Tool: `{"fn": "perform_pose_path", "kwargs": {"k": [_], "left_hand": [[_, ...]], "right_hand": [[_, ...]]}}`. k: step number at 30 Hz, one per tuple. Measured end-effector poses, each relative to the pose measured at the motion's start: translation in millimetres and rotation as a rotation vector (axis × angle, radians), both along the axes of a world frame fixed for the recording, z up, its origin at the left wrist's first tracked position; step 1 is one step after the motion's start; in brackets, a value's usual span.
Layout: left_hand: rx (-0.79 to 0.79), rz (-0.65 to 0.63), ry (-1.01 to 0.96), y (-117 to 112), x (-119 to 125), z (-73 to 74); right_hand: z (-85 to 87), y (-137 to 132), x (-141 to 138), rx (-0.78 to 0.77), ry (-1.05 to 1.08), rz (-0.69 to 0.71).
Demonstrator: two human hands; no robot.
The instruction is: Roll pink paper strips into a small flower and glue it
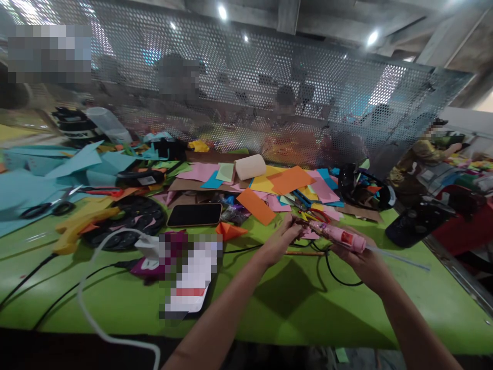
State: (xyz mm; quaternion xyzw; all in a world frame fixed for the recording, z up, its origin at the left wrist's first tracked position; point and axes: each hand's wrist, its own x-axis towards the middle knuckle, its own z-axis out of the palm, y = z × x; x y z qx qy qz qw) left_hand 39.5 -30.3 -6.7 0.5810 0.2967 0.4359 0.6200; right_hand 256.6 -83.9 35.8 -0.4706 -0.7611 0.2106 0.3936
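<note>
A: From the head view, where do we find the hands?

B: We have both right of centre, close together above the green table (300, 321). The left forearm slants up and rightward from the bottom edge; the right one slants up and leftward from the lower right corner.

A: How do we read the right hand (356, 255)?

B: We see it closed around a pink glue gun (341, 236), wrist bent inward, the gun's body lying above the knuckles. The nozzle points left, at the other hand, and a clear glue stick (400, 258) juts out of the back end to the right. Its fingers are partly hidden under the gun.

A: And the left hand (283, 237)?

B: We see its back, with the fingers bent in toward the nozzle. Something small and dark shows at the fingertips, but we cannot tell whether they are pinching it, nor how wide they stand.

A: What do we have around them?

B: A thin wooden stick (304, 253) lies just below the hands, and a black cable (348, 284) loops beneath the right one. Beyond the left hand we see an orange paper (256, 205).
</note>
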Motion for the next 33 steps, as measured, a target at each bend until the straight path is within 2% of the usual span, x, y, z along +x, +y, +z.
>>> {"fn": "perform_pose_path", "kwargs": {"k": [4, 13, 18, 23, 28, 33], "left_hand": [[0.000, 0.018, -0.010, 0, 0, 3.2], [-0.007, 0.044, 0.004, 2, -2, 0.5], [-0.014, 0.050, -0.032, 5, -2, -1.3], [-0.031, 0.087, -0.042, 11, -2, -6.6], [-0.061, 0.094, -0.040, 16, -5, -13.2], [-0.068, 0.067, -0.077, 13, -4, -9.2]], "right_hand": [[-3.9, -3, 5, -0.016, -0.007, -0.066], [-7.5, -3, 6, -0.045, 0.055, -0.067], [-18.6, -5, 22, -0.186, 0.278, -0.172], [-30.4, 1, 52, -0.244, 0.518, -0.380], [-44.4, 5, 85, -0.254, 0.449, -0.644], [-49.0, 7, 109, -0.312, 0.250, -0.704]]}}
